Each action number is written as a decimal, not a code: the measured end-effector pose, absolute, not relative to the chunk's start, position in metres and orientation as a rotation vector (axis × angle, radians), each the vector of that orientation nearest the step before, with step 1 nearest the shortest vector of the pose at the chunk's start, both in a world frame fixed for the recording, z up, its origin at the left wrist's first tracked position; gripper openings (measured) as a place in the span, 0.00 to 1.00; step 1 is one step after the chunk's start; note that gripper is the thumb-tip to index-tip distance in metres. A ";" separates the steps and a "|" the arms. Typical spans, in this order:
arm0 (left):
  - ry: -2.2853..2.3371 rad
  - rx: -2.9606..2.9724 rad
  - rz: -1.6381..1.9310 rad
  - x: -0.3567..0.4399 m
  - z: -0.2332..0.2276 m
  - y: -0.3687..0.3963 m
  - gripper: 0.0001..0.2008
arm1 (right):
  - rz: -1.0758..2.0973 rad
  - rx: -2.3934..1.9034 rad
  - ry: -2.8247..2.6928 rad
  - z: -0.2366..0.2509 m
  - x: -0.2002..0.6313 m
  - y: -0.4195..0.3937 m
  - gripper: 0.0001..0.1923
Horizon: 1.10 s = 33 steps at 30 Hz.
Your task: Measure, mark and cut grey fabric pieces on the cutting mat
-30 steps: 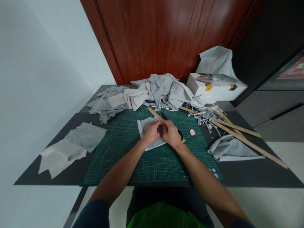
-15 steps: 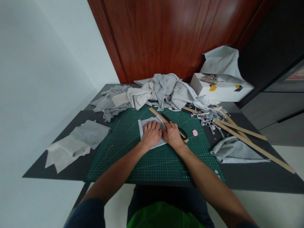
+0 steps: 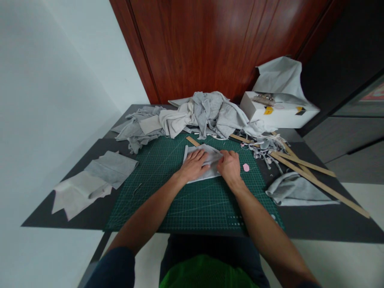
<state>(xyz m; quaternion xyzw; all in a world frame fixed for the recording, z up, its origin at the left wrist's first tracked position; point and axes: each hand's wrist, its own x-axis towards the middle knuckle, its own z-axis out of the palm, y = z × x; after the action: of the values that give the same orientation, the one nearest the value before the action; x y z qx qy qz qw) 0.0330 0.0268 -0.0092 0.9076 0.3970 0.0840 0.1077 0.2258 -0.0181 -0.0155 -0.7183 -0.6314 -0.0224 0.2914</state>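
Observation:
A small grey fabric piece [image 3: 207, 154] lies on the green cutting mat [image 3: 168, 188] in the middle of the table. My left hand [image 3: 193, 165] rests flat on its left part, fingers spread. My right hand [image 3: 230, 166] presses on its right edge, fingers bent over the cloth. The end of a wooden ruler [image 3: 192, 141] sticks out from under the fabric at its far left corner; the rest of the ruler is hidden. A small pink chalk [image 3: 246, 167] sits on the mat just right of my right hand.
A heap of grey cloth [image 3: 198, 114] lies at the back of the table, a white box [image 3: 279, 110] at the back right. Long wooden rulers [image 3: 312, 174], fabric scraps [image 3: 265, 144] and a folded grey piece [image 3: 295, 192] are on the right. Flat grey pieces [image 3: 96, 178] lie on the left.
The fabric piece has been moved right and now covers most of the ruler and the scissors. Both hands shifted right with it and lie flat on the cloth.

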 end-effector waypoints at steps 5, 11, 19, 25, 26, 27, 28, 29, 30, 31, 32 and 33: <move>1.285 2.598 0.114 0.005 -0.004 0.039 0.33 | -0.067 -2.081 -1.564 -0.014 0.249 -0.015 0.22; 1.404 2.445 0.014 -0.024 0.000 0.052 0.36 | -0.061 -2.122 -1.522 -0.013 0.251 -0.019 0.23; 1.369 2.446 0.027 -0.031 0.001 0.057 0.40 | 0.079 -1.548 -1.927 -0.017 0.207 -0.019 0.24; 1.344 2.398 -0.130 -0.064 0.018 0.066 0.51 | 0.163 -1.553 -2.219 -0.026 0.189 -0.030 0.23; 1.356 2.378 -0.156 -0.070 0.020 0.067 0.52 | 0.173 -1.569 -2.250 -0.025 0.189 -0.032 0.24; 1.376 2.356 -0.175 -0.076 0.023 0.068 0.53 | 0.186 -1.583 -2.275 -0.023 0.188 -0.035 0.24; 1.398 2.334 -0.194 -0.082 0.025 0.069 0.54 | 0.203 -1.594 -2.294 -0.021 0.187 -0.037 0.24; 1.423 2.311 -0.213 -0.087 0.026 0.069 0.55 | 0.221 -1.601 -2.309 -0.020 0.186 -0.040 0.24; 1.446 2.292 -0.231 -0.091 0.027 0.070 0.56 | 0.238 -1.607 -2.318 -0.018 0.185 -0.041 0.25; 1.463 2.279 -0.246 -0.096 0.027 0.071 0.58 | 0.250 -1.611 -2.325 -0.017 0.184 -0.043 0.25; 1.475 2.270 -0.257 -0.099 0.028 0.072 0.59 | 0.257 -1.612 -2.330 -0.016 0.182 -0.044 0.25; 1.484 2.266 -0.265 -0.102 0.028 0.072 0.59 | 0.259 -1.612 -2.336 -0.015 0.182 -0.045 0.25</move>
<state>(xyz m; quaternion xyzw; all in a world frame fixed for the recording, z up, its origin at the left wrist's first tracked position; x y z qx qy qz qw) -0.1021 0.0720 0.0284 0.8142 0.5333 -0.0954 0.2086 0.1816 -0.0451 -0.0152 -0.5597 -0.8109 0.0899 0.1453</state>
